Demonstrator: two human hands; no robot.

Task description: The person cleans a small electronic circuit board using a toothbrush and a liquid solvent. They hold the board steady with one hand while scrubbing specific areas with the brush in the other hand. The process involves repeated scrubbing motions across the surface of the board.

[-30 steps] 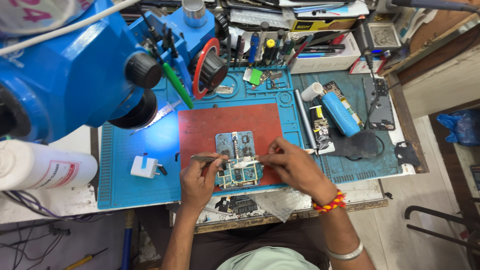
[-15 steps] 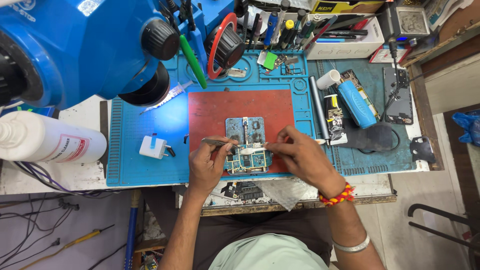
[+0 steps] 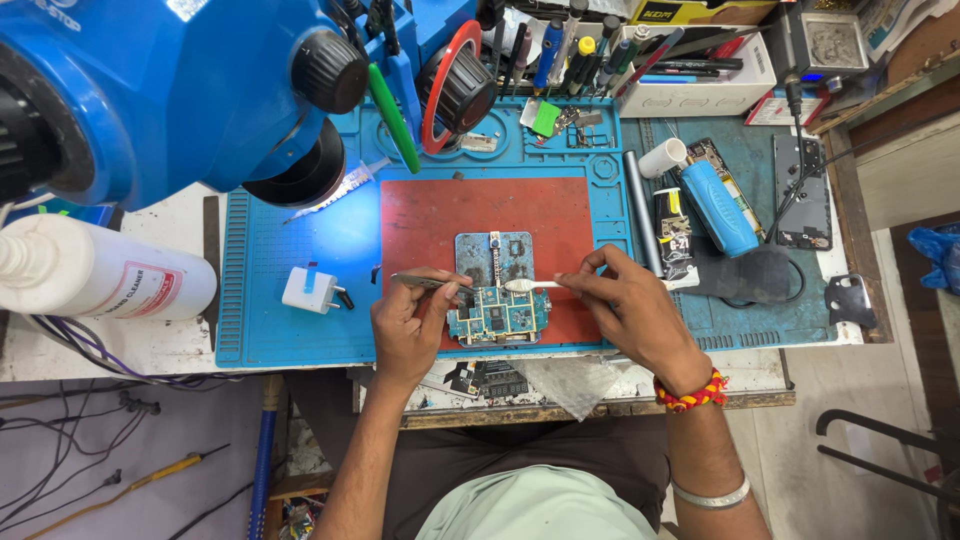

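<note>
While my view has drifted in closer since a second ago, my left hand [image 3: 408,325] keeps its fingers pinched shut on the tweezers [image 3: 425,282] at the circuit board [image 3: 500,315] on the red mat [image 3: 480,215]; my right hand [image 3: 630,310] grips what looks like a small white brush [image 3: 535,285], tip on the board.

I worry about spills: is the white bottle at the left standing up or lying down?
Lying down: the white bottle rests on its side at the table's left edge, nozzle pointing left out of view.
</note>
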